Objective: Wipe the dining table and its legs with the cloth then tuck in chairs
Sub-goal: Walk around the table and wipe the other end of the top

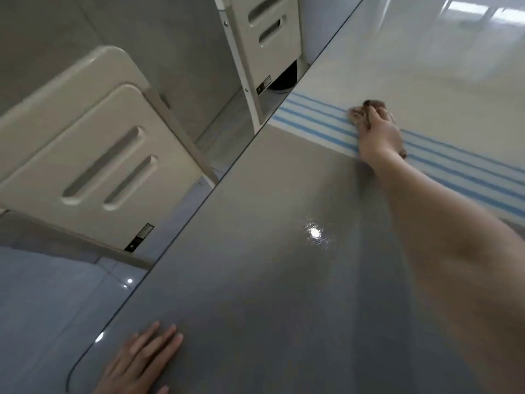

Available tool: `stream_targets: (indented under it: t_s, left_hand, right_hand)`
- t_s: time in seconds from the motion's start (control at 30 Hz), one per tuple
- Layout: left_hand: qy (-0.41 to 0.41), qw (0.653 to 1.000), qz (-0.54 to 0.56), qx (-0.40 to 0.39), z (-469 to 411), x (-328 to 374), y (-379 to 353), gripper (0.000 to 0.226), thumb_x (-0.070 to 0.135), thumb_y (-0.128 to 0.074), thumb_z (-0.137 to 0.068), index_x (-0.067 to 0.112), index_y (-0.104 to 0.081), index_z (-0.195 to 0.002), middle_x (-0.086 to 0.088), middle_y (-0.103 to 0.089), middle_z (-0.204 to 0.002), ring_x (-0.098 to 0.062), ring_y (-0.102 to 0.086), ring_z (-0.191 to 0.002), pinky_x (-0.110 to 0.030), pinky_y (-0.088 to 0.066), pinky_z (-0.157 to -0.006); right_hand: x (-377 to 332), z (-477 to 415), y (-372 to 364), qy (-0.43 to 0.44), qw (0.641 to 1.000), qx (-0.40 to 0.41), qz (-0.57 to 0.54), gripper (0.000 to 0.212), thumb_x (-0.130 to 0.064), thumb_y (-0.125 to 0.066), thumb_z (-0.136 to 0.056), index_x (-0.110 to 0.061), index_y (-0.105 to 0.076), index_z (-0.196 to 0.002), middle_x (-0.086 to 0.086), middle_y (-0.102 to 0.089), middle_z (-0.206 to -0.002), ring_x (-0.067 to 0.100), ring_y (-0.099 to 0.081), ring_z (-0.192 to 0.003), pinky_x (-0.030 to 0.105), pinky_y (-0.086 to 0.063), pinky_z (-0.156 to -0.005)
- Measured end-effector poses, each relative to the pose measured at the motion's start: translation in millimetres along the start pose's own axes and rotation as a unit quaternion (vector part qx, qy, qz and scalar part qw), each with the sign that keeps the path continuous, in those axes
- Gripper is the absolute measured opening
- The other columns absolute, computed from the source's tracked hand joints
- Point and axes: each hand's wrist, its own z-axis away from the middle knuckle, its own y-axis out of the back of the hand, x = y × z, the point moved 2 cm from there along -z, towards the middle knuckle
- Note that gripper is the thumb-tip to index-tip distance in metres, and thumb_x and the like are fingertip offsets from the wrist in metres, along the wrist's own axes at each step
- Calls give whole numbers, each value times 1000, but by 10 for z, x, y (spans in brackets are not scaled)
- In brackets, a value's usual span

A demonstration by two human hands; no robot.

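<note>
The dining table (270, 223) has a glossy grey top near me, a band of blue stripes, and a white part beyond. My right hand (379, 135) reaches far across it and presses a brown cloth (366, 108) onto the stripes; only a bunched edge of the cloth shows past my fingers. My left hand (142, 362) lies flat with straight fingers on the grey top near the rounded near corner. Two cream chairs stand along the table's left edge: a near chair (93, 143) and a far chair (267, 41).
Grey floor tiles (42, 308) show left of the table edge, with light reflections on them. The chairs' backs have two slots each and stand close to the table edge. A dark round object (285, 78) sits under the far chair.
</note>
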Motion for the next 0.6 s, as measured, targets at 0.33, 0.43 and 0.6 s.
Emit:
stream_targets:
  t_s: [0.33, 0.43, 0.6]
  left_hand:
    - [34, 996, 70, 32, 92, 261, 184, 65, 41, -42, -87, 28, -26, -149, 8, -33, -152, -16, -20, -145, -30, -7, -120]
    - [36, 995, 80, 41, 99, 254, 190, 65, 39, -44, -87, 26, -28, -148, 9, -32, -152, -15, -19, -146, -31, -8, -120]
    - [23, 994, 88, 65, 85, 228, 123, 65, 37, -46, -86, 26, -30, -148, 10, -28, -155, -18, -20, -146, -38, -16, -118]
  right_hand:
    - [-1467, 2640, -752, 451, 880, -131, -75, 39, -26, -47, -95, -16, -59, -130, 4, -55, -139, 26, -51, -129, 37, -40, -108]
    - [-944, 3108, -426, 534, 818, -199, -71, 38, -32, -42, -99, -24, -57, -133, -6, -51, -143, 17, -45, -134, 32, -36, -111]
    - [78, 1862, 120, 350, 935, -48, -31, 46, -43, -38, -98, -22, -53, -137, 1, -50, -144, 25, -48, -131, 35, -37, -109]
